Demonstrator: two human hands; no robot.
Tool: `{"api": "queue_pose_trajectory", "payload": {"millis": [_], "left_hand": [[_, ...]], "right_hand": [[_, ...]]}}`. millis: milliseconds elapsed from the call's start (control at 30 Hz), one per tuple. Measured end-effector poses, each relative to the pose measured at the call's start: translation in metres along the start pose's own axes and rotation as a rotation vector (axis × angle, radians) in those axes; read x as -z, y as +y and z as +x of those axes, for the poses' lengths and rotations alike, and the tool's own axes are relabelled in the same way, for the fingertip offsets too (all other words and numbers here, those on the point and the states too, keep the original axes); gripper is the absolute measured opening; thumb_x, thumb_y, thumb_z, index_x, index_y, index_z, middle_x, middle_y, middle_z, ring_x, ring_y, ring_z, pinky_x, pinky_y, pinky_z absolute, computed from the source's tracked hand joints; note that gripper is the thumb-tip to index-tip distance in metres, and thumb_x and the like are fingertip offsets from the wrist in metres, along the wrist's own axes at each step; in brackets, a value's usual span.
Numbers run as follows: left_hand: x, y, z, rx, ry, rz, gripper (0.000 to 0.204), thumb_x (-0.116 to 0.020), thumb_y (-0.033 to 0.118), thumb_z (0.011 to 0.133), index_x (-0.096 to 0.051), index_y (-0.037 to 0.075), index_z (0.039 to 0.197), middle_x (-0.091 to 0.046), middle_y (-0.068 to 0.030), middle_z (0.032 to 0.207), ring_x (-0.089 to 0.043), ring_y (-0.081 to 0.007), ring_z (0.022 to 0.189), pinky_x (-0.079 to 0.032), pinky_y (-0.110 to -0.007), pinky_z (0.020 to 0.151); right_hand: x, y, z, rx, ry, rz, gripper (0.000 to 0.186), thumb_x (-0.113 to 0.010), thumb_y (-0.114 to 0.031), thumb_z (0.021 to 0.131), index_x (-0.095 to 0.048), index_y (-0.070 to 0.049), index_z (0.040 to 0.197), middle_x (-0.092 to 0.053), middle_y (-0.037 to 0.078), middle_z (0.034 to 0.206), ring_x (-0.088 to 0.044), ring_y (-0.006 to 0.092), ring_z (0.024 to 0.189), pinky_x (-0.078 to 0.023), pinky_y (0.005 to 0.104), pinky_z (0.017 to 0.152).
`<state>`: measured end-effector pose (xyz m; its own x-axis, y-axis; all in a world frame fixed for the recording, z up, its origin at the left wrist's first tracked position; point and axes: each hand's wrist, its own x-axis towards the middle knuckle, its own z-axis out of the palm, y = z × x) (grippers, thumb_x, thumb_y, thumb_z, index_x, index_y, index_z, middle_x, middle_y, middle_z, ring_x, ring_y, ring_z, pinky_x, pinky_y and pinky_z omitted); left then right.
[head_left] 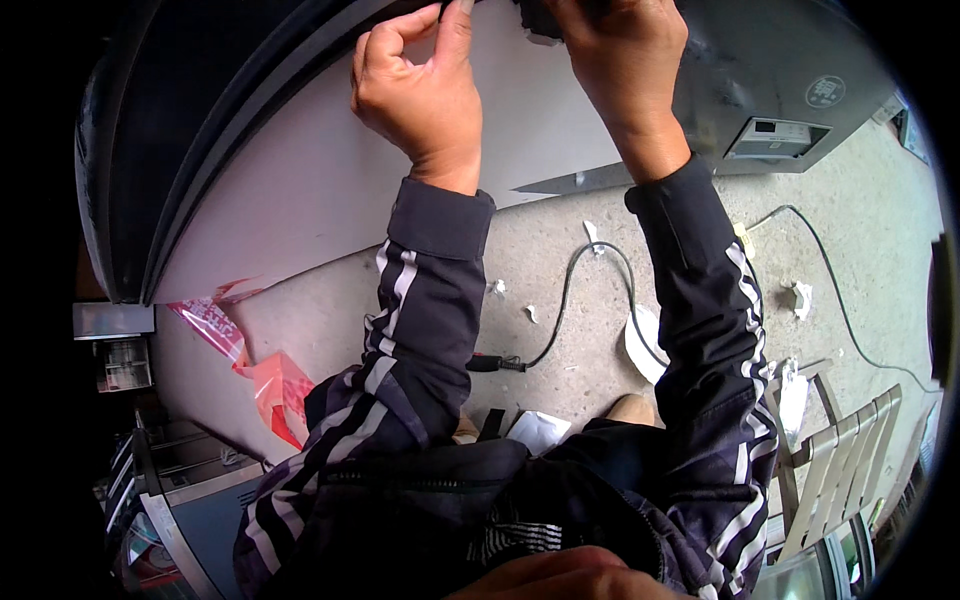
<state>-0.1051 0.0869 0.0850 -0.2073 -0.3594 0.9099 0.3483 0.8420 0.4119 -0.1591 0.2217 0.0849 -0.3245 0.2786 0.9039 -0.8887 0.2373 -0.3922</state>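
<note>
In front of me stands a large dark grey appliance (715,75) that looks like a chest freezer, with a broad pale front face (330,180). My left hand (425,110) is raised to its upper part, thumb and forefinger pinched together at the picture's top edge. Whatever they may hold is too small or cut off to make out. My right hand (635,70) is up at the same height, fingers curled and in shadow. Beside those fingers, a ragged dark patch (540,20) with a pale torn edge breaks the pale face.
Torn red and pink printed film (275,390) trails from the appliance's lower left. A black cable (562,290) with a black handle end (490,363) lies on the concrete floor, among white scraps (802,300). A slatted chair (840,465) stands at right, a grey-blue cabinet (200,530) at lower left.
</note>
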Motion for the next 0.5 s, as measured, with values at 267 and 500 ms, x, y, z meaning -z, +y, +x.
{"api": "queue_pose_trajectory", "payload": {"millis": [267,500], "left_hand": [[0.003,-0.002,0.000,0.000,-0.048,-0.082,0.018,-0.087,0.018,0.078,-0.072,0.008,0.082,-0.071,-0.0063,0.084,-0.066,-0.0192,0.079,-0.049,-0.036,0.073],[-0.001,-0.020,-0.025,-0.056,-0.022,0.058,0.025,-0.091,0.022,0.067,-0.070,0.011,0.074,-0.067,-0.0013,0.073,-0.065,-0.0249,0.070,-0.049,-0.036,0.064]], "right_hand": [[0.003,0.005,-0.008,0.064,-0.061,-0.086,0.029,-0.082,-0.001,0.074,-0.054,-0.002,0.082,-0.055,0.013,0.076,-0.058,0.0318,0.069,-0.048,0.0380,0.061],[0.019,0.032,-0.023,0.248,-0.207,-0.239,0.024,-0.086,-0.014,0.077,-0.064,-0.008,0.082,-0.064,0.004,0.078,-0.066,0.0227,0.073,-0.052,0.0302,0.064]]}}
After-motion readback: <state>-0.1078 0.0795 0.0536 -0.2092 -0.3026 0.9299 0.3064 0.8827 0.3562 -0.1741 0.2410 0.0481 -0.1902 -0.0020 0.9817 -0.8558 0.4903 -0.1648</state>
